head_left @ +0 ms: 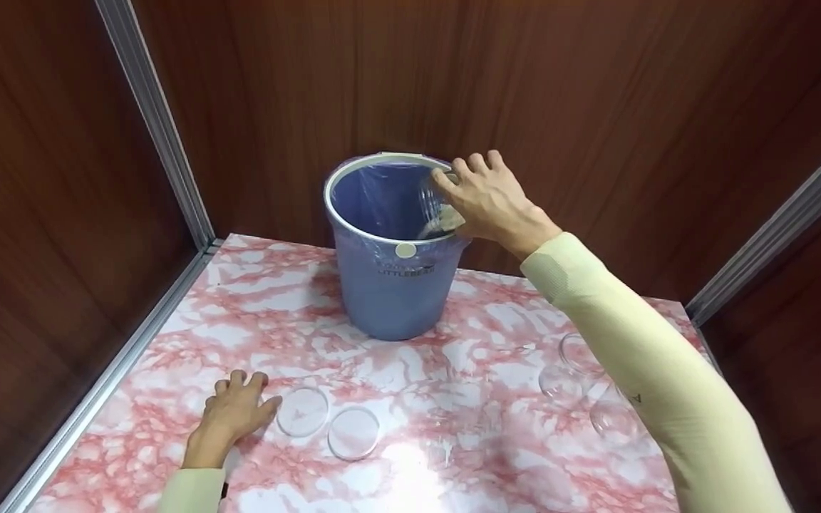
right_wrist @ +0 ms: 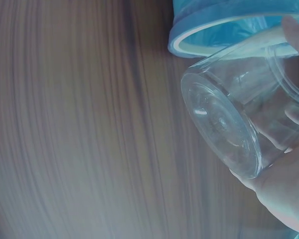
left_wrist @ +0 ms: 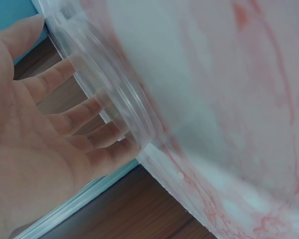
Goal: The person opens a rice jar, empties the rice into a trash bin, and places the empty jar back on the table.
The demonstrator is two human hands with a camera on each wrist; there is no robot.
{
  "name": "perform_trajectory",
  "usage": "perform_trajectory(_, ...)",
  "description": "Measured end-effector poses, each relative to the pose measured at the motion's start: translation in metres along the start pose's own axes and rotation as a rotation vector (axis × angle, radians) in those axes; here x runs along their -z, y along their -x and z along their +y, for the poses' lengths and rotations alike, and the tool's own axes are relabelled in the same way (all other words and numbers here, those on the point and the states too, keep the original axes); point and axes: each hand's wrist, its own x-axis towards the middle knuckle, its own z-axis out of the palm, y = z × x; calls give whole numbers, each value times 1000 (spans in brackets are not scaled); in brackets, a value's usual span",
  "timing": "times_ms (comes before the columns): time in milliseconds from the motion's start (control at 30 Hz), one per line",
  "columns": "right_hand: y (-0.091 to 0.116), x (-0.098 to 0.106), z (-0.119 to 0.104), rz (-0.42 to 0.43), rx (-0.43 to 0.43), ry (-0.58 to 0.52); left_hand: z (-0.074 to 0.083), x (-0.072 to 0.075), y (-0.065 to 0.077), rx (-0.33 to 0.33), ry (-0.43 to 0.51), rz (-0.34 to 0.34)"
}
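Note:
In the head view, my right hand (head_left: 492, 199) holds a clear plastic jar (head_left: 427, 199) over the rim of a blue bucket (head_left: 393, 299) with a pale rim and a clear liner. The right wrist view shows the jar (right_wrist: 222, 122) tilted, its round base outward, with the right hand's fingers around its side. My left hand (head_left: 232, 413) is low over the table at the left, fingers loosely spread and holding nothing. Its thumb is close to a clear round lid (head_left: 303, 412), with a second clear lid (head_left: 353, 433) beside that one.
Several clear round containers (head_left: 564, 383) stand at the right, partly hidden by the right sleeve (head_left: 653, 377). The table (head_left: 268, 320) has a red and white marbled top. Brown wood-grain walls (head_left: 282, 92) with metal corner strips (head_left: 157, 121) enclose it, and the bucket stands near the back wall.

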Motion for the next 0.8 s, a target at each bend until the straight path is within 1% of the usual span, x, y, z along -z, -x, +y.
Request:
perform_trajectory(200, -2, 4, -2, 6, 12, 15, 1, -1, 0, -6, -3, 29)
perform_trajectory(367, -5, 6, -4, -9, 18, 29, 1, -1, -1, -3, -5, 32)
perform_trajectory(533, -7, 7, -7, -44, 30, 41, -1, -3, -1, 6, -12, 26)
perform_trajectory(700, -7, 6, -9, -43, 38, 85, 0, -3, -2, 3, -3, 8)
perform_trajectory(800, -7, 5, -10, -58, 37, 109, -1, -2, -2, -3, 0, 1)
